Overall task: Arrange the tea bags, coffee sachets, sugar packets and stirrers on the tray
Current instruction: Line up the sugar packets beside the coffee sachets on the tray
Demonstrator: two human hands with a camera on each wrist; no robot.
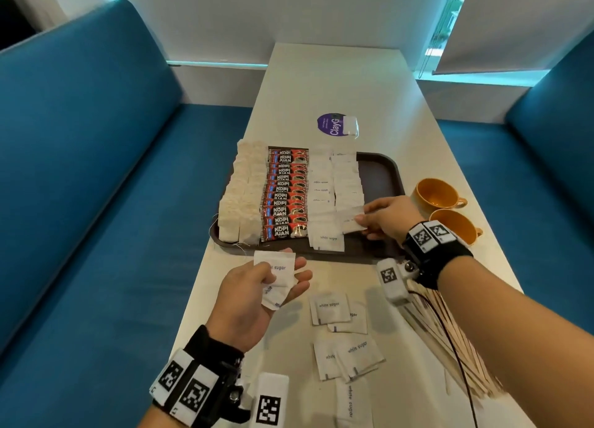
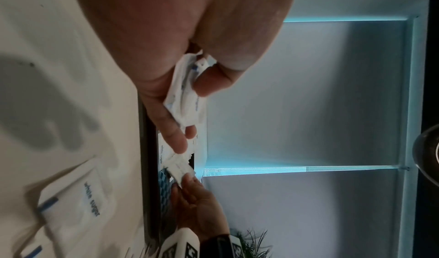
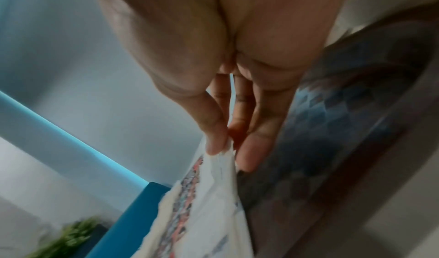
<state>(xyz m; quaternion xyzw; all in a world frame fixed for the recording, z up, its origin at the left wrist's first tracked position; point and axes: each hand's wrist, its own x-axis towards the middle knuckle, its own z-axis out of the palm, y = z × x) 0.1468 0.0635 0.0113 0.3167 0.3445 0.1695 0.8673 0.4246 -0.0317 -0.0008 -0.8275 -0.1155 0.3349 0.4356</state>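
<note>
A café or office pantry booth is showing here: teal padded benches (image 1: 80, 170) are flanking a long pale surface (image 1: 337, 83), orange cups (image 1: 434, 193) are sitting beside a serving tray (image 1: 382, 173), and a roller blind (image 1: 514, 26) is hanging at the window.

Two glossy orange ceramic cups (image 1: 437, 193) sit touching on the pale tabletop (image 1: 334, 83), a round purple sticker (image 1: 331, 124) farther off, with blue upholstered benches (image 1: 80, 145) either side.
</note>
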